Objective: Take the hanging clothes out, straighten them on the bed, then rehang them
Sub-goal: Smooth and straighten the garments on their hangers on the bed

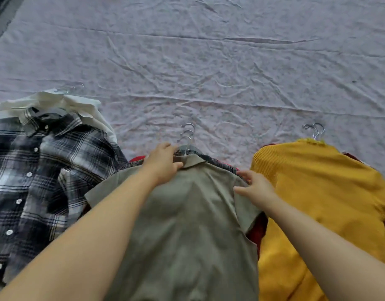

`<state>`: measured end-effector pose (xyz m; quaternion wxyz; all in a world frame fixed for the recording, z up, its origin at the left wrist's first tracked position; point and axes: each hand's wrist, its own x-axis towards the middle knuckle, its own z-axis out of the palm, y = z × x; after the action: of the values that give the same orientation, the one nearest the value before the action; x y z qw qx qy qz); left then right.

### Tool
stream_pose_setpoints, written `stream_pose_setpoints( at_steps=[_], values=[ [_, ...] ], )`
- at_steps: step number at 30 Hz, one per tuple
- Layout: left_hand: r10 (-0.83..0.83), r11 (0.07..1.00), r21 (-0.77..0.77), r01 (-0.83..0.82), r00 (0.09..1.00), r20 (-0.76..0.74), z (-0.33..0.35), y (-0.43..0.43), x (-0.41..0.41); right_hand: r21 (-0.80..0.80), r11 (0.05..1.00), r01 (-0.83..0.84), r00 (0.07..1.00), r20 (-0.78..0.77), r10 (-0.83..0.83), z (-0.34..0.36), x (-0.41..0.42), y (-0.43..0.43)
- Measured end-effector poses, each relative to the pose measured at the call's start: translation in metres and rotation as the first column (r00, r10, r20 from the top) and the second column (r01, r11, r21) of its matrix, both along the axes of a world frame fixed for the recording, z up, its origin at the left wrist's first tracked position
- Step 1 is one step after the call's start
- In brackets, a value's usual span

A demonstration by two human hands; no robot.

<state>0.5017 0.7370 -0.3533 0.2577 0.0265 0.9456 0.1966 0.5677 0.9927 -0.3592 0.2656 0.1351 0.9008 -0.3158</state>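
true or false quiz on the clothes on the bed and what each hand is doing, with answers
1. The left hand grips the olive shirt at its collar. True.
2. A white garment lies under the plaid shirt. True.
3. The plaid shirt lies right of the yellow knit top. False: it lies left, with the olive shirt between.
4. The right hand rests on the yellow knit top. False: it pinches the olive shirt's shoulder.
5. The olive shirt hangs from a rail. False: it lies on the bed.

On the bed (209,72), buttoned shirt (35,181) left, collared shirt (187,224) middle, knit top (317,192) right
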Motion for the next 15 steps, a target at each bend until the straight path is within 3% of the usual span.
stream_pose_setpoints(
  at_steps=[7,15],
  values=[
    [-0.019,0.998,-0.05,0.023,0.997,0.078,-0.015,-0.03,0.076,0.056,0.996,-0.07,0.996,0.059,0.066,-0.001,0.038,-0.024],
    [0.03,0.999,-0.039,-0.026,0.992,0.124,0.033,-0.057,0.135,0.091,0.991,-0.094,0.993,0.084,0.087,0.052,0.069,-0.037]
  ],
)
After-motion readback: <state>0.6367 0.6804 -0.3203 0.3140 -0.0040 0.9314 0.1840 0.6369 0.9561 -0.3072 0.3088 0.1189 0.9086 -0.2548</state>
